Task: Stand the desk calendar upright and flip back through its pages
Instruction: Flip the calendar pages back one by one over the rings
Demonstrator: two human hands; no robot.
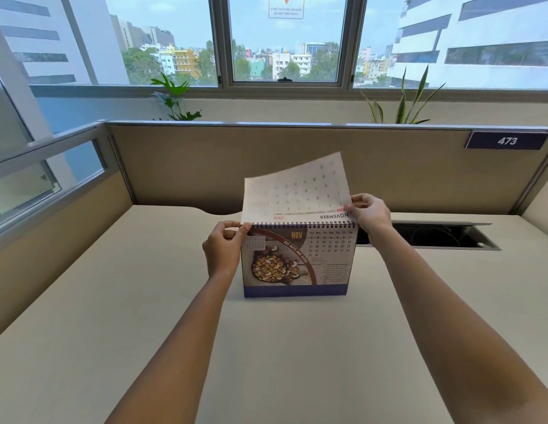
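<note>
upright desk calendar (297, 264) on beige desk (144, 301)

Bright daylight comes in through the window (286, 41) and makes the desk (113, 301) evenly lit, with only soft, weak shadows. The picture is sharp below the window; straight lines bend near the edges.

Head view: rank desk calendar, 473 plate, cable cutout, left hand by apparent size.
1. desk calendar, lifted page included
2. cable cutout
3. left hand
4. 473 plate
The cutout and plate sit farther from the camera, so real sizes may differ. Hand versus plate looks close, so that order is unsure.
</note>
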